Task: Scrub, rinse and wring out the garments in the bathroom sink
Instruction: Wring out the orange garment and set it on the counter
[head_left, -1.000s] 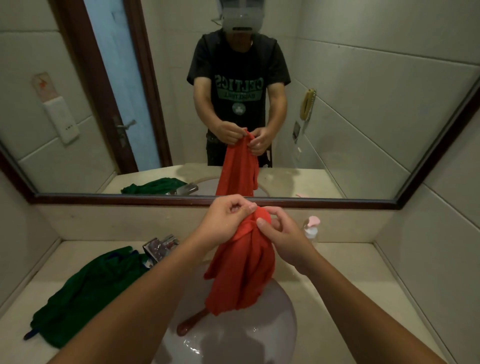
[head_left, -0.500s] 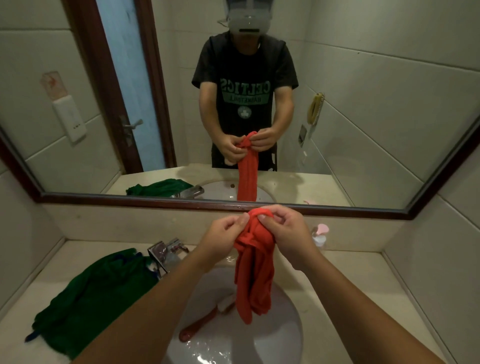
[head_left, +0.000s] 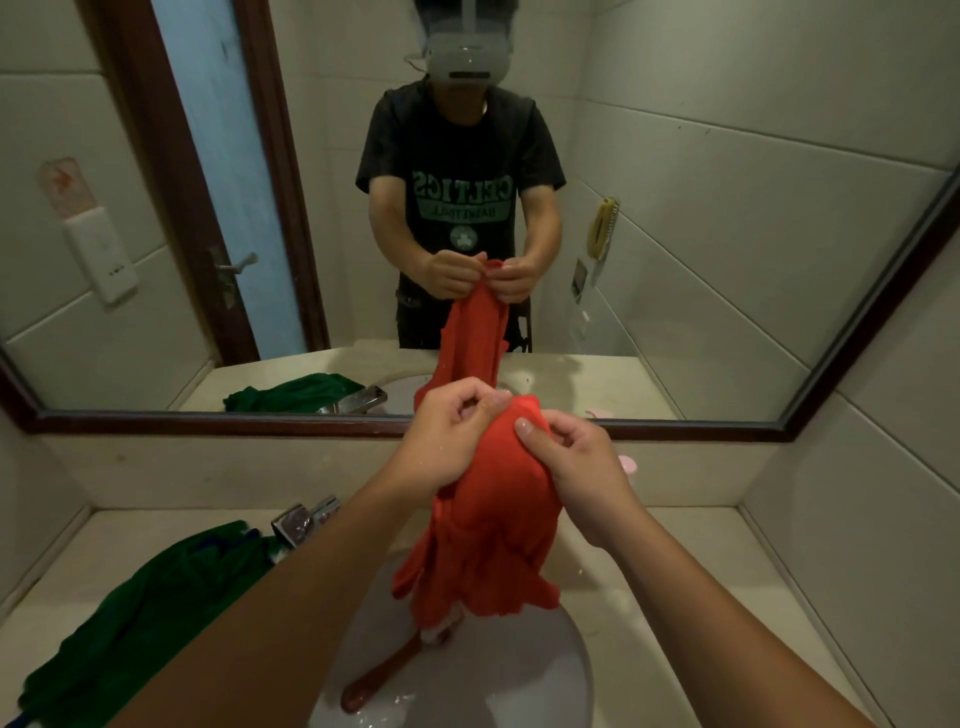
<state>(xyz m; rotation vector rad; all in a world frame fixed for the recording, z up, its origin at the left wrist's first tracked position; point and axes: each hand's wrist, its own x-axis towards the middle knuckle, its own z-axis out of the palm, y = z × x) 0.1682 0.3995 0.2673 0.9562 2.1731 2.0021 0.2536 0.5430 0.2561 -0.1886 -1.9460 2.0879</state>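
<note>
A wet red garment (head_left: 493, 530) hangs over the white sink basin (head_left: 545, 680). My left hand (head_left: 447, 441) grips its top edge on the left, and my right hand (head_left: 571, 467) pinches the top on the right. The cloth spreads wide below my hands, its lower end dangling just above the basin. A reddish-brown scrub brush (head_left: 387, 670) lies in the basin under the cloth, its head partly hidden. A green garment (head_left: 140, 618) lies crumpled on the counter at the left.
A chrome faucet (head_left: 304, 519) stands behind the basin at the left. A pink-capped bottle (head_left: 626, 462) peeks out behind my right hand. The beige counter (head_left: 727, 571) is walled in by tiles on both sides, with a large mirror (head_left: 675, 260) above.
The red garment, twisted into a narrow rope half a second ago, now hangs wider and looser. Both hands shifted their hold at its top.
</note>
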